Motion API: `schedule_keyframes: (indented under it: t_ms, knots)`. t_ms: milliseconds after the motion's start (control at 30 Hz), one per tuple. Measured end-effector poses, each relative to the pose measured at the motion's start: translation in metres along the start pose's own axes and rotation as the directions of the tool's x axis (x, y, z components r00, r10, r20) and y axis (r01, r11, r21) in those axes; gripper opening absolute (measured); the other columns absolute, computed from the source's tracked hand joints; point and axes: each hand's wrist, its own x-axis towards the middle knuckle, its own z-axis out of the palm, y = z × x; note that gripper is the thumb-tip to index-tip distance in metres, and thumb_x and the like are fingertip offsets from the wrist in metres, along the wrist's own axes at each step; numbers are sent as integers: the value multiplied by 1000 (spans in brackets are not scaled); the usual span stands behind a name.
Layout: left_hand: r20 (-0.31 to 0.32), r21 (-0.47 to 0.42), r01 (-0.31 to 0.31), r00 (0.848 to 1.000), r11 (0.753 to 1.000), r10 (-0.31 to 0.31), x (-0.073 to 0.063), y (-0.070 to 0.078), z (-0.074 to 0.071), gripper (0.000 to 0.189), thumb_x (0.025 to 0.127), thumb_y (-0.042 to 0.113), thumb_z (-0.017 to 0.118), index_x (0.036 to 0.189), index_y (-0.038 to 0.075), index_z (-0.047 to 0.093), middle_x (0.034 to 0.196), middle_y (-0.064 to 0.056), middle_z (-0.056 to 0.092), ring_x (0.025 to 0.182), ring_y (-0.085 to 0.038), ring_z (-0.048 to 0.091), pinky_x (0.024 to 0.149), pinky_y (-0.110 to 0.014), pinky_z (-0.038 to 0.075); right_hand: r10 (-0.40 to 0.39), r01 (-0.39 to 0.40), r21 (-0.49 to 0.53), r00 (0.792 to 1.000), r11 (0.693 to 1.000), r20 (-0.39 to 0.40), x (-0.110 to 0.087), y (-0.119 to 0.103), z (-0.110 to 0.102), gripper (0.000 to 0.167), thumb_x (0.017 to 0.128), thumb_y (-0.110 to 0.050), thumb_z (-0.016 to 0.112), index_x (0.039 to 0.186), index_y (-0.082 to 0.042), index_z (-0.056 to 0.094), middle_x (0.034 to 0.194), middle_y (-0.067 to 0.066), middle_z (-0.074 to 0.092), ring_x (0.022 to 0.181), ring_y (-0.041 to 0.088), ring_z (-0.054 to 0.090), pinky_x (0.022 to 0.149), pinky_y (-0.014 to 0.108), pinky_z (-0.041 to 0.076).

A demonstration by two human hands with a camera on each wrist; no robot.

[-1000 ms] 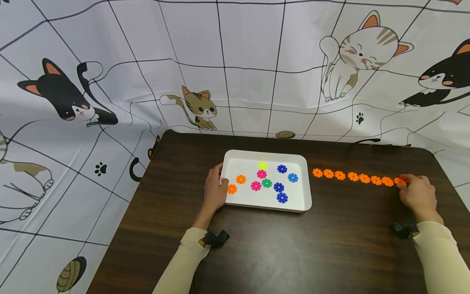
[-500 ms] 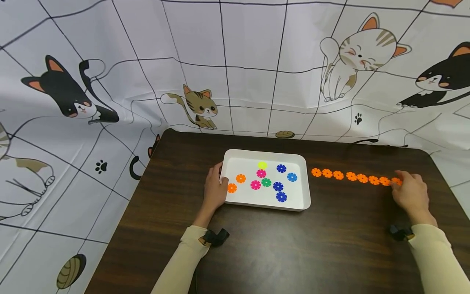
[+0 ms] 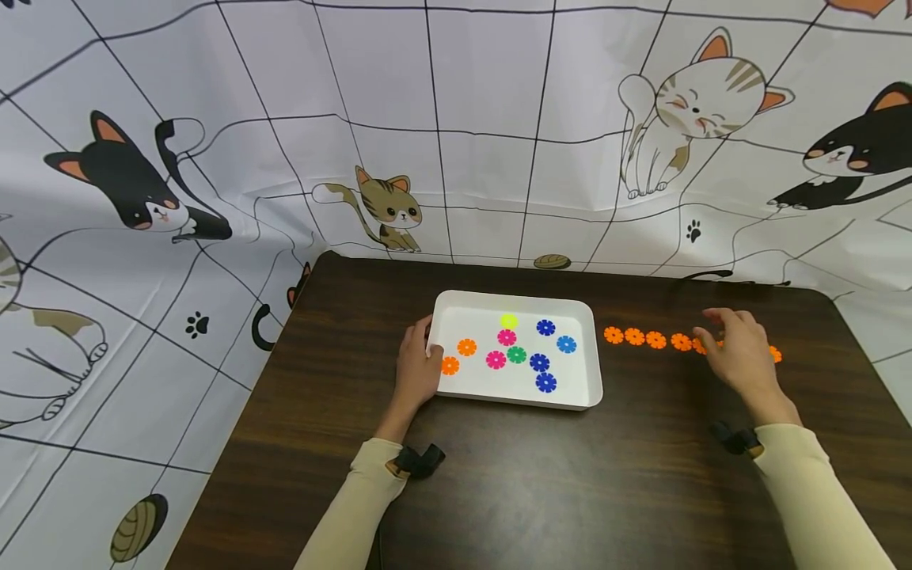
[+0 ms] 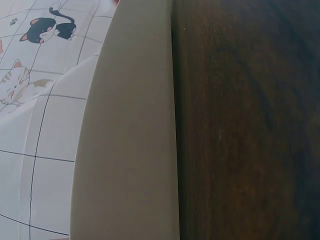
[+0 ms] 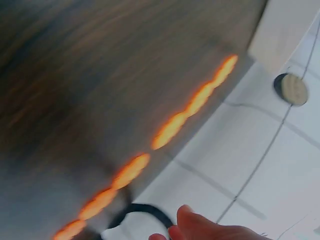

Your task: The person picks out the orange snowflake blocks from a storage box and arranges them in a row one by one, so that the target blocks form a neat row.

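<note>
My left hand (image 3: 419,360) holds the left end of a white tray (image 3: 479,315), thumb over the rim and fingers along the outside. The tray's wall (image 4: 127,125) fills the middle of the left wrist view. In it lie flat notched plastic discs: two orange (image 3: 466,347), a yellow (image 3: 509,321), two pink (image 3: 495,360), a green (image 3: 516,355) and several blue (image 3: 539,362). Right of the tray runs a row of orange discs (image 3: 656,340). Over its right part hovers my right hand (image 3: 744,360), fingers loosely spread and holding nothing, hiding some discs. The right wrist view shows that row blurred.
The dark wooden table (image 3: 541,491) carries the tray and the row. A white curtain (image 3: 484,79) printed with cats and grid lines hangs behind and to the left. Each wrist wears a small black camera (image 3: 420,461).
My right hand has let go of the disc at the row's right end and moved left over the row. The left hand and tray stay in place.
</note>
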Motion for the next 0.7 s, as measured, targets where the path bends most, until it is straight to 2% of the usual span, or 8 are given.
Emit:
schedule_keyframes:
  t_ms: [333,500,700]
  knots:
    - [-7,6,-11,1000,1000,11,1,-2,1,55,96,8,48,151,8,45,138,-19,54,119,-36,57,100,-54,45,-97,95,36,995,995,40,2,-49,5,44,102,-20,60,135,7,54,126,35,52,104,47,52,87,63,42]
    - [-1,6,-11,1000,1000,11,1,-1,1,55,97,8,48,151,8,45,137,-19,55,119,-36,56,99,-54,45,-139,137,38,989,990,47,-1,-65,9,42,100,-19,63,133,5,57,117,31,55,99,43,52,81,58,43]
    - [0,-2,-7,1000,1000,7,1,-2,0,55,97,8,48,152,9,45,138,-20,54,119,-36,56,99,-53,45,-168,164,66,983,984,76,-2,-84,14,42,98,-17,66,133,5,58,124,32,55,107,47,54,88,63,45]
